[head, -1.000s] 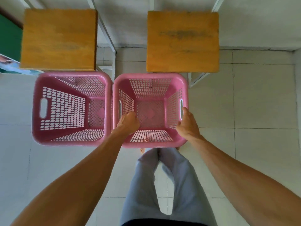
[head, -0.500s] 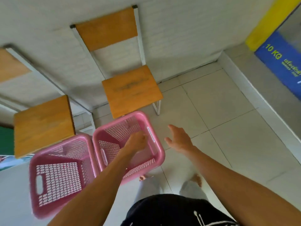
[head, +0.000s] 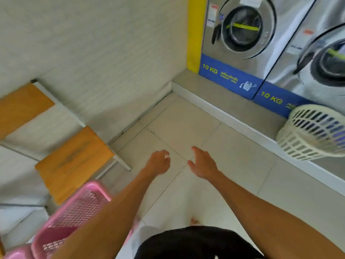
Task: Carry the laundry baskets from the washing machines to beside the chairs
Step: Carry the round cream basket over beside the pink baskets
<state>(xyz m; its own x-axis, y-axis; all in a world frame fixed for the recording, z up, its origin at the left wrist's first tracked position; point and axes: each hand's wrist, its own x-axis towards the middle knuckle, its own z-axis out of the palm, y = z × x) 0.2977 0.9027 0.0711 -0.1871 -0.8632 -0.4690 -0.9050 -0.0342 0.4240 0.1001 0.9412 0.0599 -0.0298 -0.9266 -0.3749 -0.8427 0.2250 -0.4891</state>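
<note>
A pink laundry basket [head: 74,212] stands on the floor at the lower left, in front of a wooden chair [head: 72,161]; my left forearm covers part of it. The corner of a second pink basket [head: 15,254] shows at the bottom left edge. A white round laundry basket [head: 313,133] sits on the raised ledge before the washing machines [head: 242,30] at the right. My left hand [head: 157,161] hangs over bare tiles with fingers loosely curled, holding nothing. My right hand [head: 202,163] is beside it, fingers spread, empty.
A second wooden chair [head: 20,107] stands against the white wall at the left. A grey ledge [head: 224,109] runs under the machines, with blue 10 KG panels. Light floor tiles [head: 186,124] lie between the chairs and the ledge.
Both hands have let go of the pink basket, which stays by the chair. My view has swung right, from the chairs to the washing machines and the white basket.
</note>
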